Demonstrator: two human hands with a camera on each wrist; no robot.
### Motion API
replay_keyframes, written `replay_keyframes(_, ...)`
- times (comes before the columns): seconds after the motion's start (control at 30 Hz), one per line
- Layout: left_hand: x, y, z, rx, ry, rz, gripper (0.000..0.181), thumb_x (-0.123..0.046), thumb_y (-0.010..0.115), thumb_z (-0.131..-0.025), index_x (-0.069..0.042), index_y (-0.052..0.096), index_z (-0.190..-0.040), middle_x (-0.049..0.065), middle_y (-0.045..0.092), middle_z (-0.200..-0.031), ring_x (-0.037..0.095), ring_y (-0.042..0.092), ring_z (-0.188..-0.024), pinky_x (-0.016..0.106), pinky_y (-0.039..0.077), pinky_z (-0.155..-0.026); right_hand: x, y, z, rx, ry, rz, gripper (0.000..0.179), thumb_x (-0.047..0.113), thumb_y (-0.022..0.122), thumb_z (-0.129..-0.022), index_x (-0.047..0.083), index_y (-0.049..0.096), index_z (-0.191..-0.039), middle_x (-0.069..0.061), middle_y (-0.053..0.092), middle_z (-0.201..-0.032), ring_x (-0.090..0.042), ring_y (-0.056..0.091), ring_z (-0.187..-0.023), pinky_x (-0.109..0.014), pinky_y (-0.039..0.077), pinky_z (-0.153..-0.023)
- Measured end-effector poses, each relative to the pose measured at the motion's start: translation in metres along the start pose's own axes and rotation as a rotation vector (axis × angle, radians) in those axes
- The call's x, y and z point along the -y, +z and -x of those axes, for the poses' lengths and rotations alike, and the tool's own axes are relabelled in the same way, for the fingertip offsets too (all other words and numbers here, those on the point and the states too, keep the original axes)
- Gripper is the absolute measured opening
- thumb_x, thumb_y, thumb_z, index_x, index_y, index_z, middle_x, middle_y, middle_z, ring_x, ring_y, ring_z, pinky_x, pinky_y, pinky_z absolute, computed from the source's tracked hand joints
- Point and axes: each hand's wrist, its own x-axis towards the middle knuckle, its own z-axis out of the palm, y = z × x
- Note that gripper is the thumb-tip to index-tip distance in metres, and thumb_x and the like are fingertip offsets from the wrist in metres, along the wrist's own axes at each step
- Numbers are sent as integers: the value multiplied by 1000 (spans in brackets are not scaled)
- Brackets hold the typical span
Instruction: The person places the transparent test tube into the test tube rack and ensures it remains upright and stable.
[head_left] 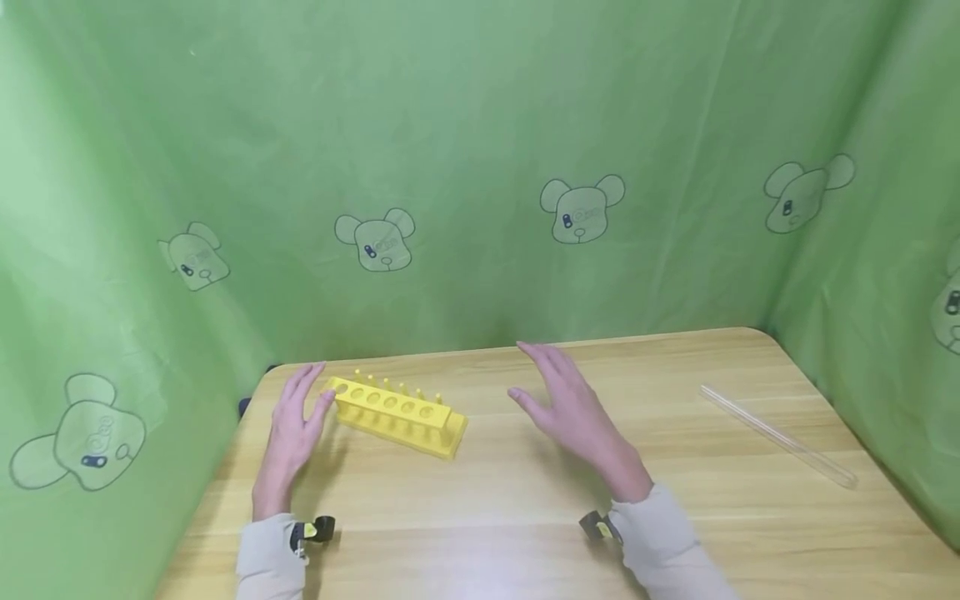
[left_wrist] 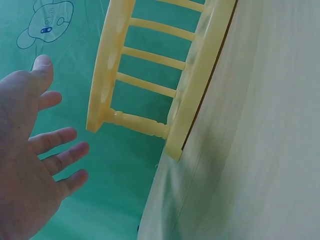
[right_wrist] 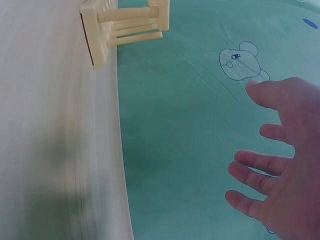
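A yellow test tube rack with a row of round holes and a row of pegs behind them stands on the left half of the table. My left hand is beside the rack's left end, fingers spread and holding nothing. In the left wrist view a gap shows between that hand and the rack. To the right of the rack my right hand hovers over the table with fingers extended. The right wrist view shows this hand without anything in it. A clear glass tube lies slanted at the table's right side.
The wooden table has rounded far corners. Green curtain with printed bear heads encloses it at the back and on both sides. Each wrist carries a small black camera, such as the left camera.
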Motion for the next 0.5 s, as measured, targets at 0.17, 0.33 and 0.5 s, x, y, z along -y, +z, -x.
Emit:
replay_keyframes(0.17,5,4,1,-1,-10,-6,57,-34,60,-105,-12,43,-155,19,33,-162,48,32,-145,76,26,-110,4,6,2,0,-16,-14,73,42,68,-99,18,35,-159,-9,43,-157,-30,40,-143,-54,38,-115)
replay_keyframes(0.33,4,5,-1,11,-7,2,60,-35,65,-102,-14,45,-155,19,34,-162,48,33,-145,76,27,-109,6,11,2,4,-23,-24,72,44,66,-100,20,34,-160,-6,42,-158,-27,39,-145,-51,36,-117)
replay_keyframes(0.5,3,8,-2,21,20,-2,60,-30,69,-100,-10,47,-153,21,35,-160,49,34,-144,74,28,-111,8,15,2,3,-46,-21,72,44,66,-100,18,35,-159,-7,43,-157,-27,40,-144,-51,36,-117)
